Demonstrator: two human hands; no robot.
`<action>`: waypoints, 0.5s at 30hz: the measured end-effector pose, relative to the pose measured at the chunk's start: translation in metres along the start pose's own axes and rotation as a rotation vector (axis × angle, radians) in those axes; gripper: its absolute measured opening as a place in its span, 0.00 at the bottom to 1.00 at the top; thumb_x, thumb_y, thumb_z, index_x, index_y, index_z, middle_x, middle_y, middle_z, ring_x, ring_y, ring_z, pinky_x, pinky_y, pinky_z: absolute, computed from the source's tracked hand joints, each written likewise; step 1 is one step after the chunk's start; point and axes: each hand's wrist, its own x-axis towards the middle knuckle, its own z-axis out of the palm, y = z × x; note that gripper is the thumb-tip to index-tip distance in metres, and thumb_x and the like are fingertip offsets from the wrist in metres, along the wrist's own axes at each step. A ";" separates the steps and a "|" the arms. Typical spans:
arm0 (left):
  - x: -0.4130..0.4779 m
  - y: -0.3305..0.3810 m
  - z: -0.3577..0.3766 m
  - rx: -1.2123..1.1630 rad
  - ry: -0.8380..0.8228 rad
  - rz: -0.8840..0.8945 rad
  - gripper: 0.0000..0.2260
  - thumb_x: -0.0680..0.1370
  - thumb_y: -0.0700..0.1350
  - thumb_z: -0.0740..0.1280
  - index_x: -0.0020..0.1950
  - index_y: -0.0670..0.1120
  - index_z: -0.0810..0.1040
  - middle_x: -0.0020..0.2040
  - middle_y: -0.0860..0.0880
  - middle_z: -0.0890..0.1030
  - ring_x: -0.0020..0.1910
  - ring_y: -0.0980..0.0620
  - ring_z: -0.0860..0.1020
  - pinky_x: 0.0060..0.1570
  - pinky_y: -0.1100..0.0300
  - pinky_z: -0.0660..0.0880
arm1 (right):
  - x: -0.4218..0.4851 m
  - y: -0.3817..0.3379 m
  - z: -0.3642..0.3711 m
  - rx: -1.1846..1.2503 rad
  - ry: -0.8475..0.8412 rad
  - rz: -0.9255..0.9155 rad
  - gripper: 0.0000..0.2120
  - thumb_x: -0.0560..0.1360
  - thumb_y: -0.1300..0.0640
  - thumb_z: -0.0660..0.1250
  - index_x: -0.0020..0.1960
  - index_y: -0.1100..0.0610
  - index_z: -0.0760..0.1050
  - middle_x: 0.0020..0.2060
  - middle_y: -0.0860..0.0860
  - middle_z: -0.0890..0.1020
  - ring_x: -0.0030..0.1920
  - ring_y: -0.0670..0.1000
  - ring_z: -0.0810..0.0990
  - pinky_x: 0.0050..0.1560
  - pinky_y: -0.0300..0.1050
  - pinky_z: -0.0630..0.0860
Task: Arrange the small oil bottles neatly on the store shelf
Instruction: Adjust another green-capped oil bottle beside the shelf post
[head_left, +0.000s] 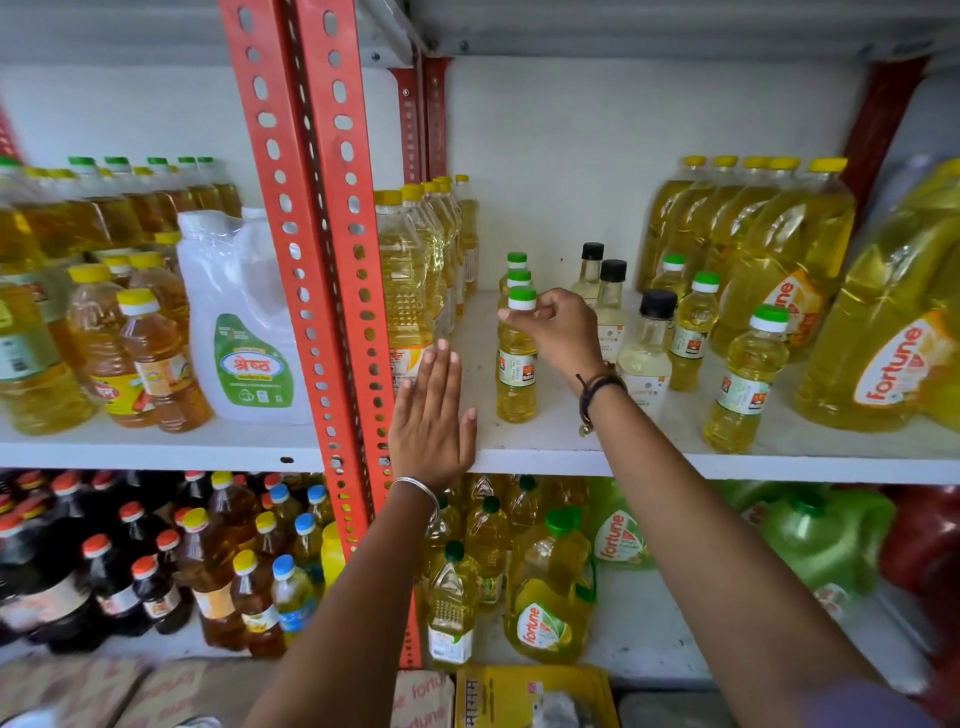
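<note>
White shelf board (545, 441) on an orange slotted rack upright (332, 260), packed with cooking oil on both levels, so a proper grocery aisle setup. Middle of the shelf is where the small stuff lives: a little column of three green-capped small oil bottles, and the front bottle (516, 358) is the one being handled right now. Right hand (558, 330) has its fingertips pinched around that bottle's green cap (522, 298), bottle standing upright on the board. Left hand (434, 415) is flat and spread, fingers straight, holding nothing, hovering just left of the bottle near the shelf edge.

More small green-capped ones are scattered to the right, one out front (744, 379), mixed in with black-capped clear bottles (644, 353), between the rows of big yellow-capped bottles.

Handling-wise I'd guess these are light, thin plastic, a bit squishy at the body and tippy since they're tall and narrow. Cap grip looks fine for sliding; for lifting I'd grab the shoulder or label so it doesn't swing.
</note>
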 end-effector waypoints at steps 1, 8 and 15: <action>0.000 0.000 0.000 -0.001 0.001 0.000 0.28 0.80 0.50 0.49 0.77 0.40 0.53 0.77 0.43 0.55 0.77 0.48 0.52 0.75 0.53 0.43 | -0.001 0.001 0.001 -0.006 0.016 -0.002 0.14 0.66 0.48 0.76 0.36 0.49 0.70 0.33 0.43 0.75 0.34 0.40 0.73 0.34 0.37 0.69; 0.001 0.000 0.001 -0.007 0.004 0.001 0.28 0.79 0.50 0.49 0.77 0.39 0.54 0.77 0.43 0.56 0.77 0.48 0.51 0.75 0.52 0.43 | -0.001 0.001 0.001 0.007 -0.062 -0.010 0.11 0.69 0.52 0.73 0.49 0.55 0.78 0.48 0.54 0.84 0.48 0.49 0.81 0.54 0.48 0.78; 0.000 0.000 0.001 -0.016 0.013 -0.001 0.28 0.79 0.50 0.49 0.77 0.40 0.54 0.77 0.43 0.55 0.77 0.49 0.51 0.75 0.52 0.43 | -0.011 -0.004 -0.004 0.030 -0.005 -0.037 0.11 0.67 0.54 0.75 0.47 0.58 0.81 0.41 0.52 0.84 0.42 0.48 0.81 0.45 0.39 0.76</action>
